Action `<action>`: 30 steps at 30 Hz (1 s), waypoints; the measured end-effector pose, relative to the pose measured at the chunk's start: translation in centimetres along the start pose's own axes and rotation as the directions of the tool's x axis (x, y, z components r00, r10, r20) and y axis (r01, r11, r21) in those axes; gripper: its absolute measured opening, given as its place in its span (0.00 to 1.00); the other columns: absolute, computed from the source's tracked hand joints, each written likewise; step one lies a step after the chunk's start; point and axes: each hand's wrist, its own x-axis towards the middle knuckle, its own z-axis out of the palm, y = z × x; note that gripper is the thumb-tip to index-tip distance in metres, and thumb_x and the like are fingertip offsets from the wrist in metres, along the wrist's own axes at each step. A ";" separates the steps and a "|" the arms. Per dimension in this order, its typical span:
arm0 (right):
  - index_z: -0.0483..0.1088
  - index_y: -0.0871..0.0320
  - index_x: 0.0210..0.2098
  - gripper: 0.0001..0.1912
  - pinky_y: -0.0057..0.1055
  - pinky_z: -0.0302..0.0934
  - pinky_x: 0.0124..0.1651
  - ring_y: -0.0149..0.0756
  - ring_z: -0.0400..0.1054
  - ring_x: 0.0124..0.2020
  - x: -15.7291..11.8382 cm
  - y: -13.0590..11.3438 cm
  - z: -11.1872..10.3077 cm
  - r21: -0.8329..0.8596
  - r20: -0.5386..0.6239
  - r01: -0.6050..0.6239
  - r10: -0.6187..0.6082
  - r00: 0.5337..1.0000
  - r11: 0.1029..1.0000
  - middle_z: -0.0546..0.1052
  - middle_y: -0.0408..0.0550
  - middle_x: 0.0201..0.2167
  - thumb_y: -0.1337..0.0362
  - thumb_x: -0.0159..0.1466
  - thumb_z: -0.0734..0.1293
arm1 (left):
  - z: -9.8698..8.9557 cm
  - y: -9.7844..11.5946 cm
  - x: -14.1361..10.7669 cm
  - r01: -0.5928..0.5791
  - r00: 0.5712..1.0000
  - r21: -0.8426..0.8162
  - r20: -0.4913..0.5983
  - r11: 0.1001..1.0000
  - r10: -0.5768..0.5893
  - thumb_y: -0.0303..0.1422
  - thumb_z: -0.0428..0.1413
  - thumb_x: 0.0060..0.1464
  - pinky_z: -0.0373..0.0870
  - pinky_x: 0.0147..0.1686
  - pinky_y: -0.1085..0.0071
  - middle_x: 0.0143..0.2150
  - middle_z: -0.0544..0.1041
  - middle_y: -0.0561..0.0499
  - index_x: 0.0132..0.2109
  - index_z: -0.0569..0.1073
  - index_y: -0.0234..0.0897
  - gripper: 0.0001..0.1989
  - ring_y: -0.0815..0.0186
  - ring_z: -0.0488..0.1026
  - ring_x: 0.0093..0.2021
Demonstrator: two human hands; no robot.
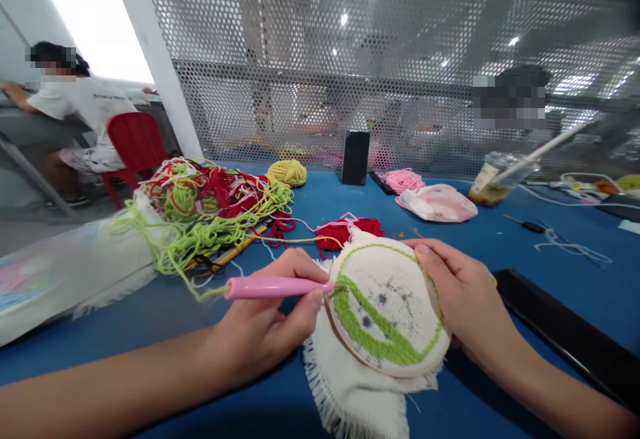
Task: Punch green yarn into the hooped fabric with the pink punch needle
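Note:
My left hand point(285, 315) is closed around a pink punch needle point(275, 286), its tip at the cloth near the green stitching on the left side. Light green yarn point(203, 294) runs out of the back end of the needle toward the heap. My right hand point(457, 289) grips the right edge of a round embroidery hoop point(365, 361), thumb on the front and fingers behind. White cloth point(383, 279) is stretched in the hoop, with dark drawn marks and a thick green band stitched along the lower left. Its frayed edge hangs below the hoop.
A tangled yarn heap point(215, 199) lies left on the blue table point(310, 209). Behind stand a phone point(355, 157), a yellow yarn ball point(288, 173), a pink pouch point(437, 203) and a plastic cup point(495, 182). A long black object point(565, 332) lies right. A person point(83, 105) sits left.

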 end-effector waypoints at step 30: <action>0.72 0.55 0.33 0.12 0.25 0.58 0.30 0.32 0.67 0.31 0.1 -0.1 0.0 0.011 0.019 -0.002 0.002 1.000 1.000 0.76 0.42 0.31 0.61 0.61 0.57 | 0.1 0.0 0.0 -0.014 0.999 -0.055 -0.030 0.998 0.012 0.22 0.46 0.53 0.65 0.31 0.71 0.31 0.66 0.53 0.37 0.63 0.37 0.07 0.69 0.65 0.31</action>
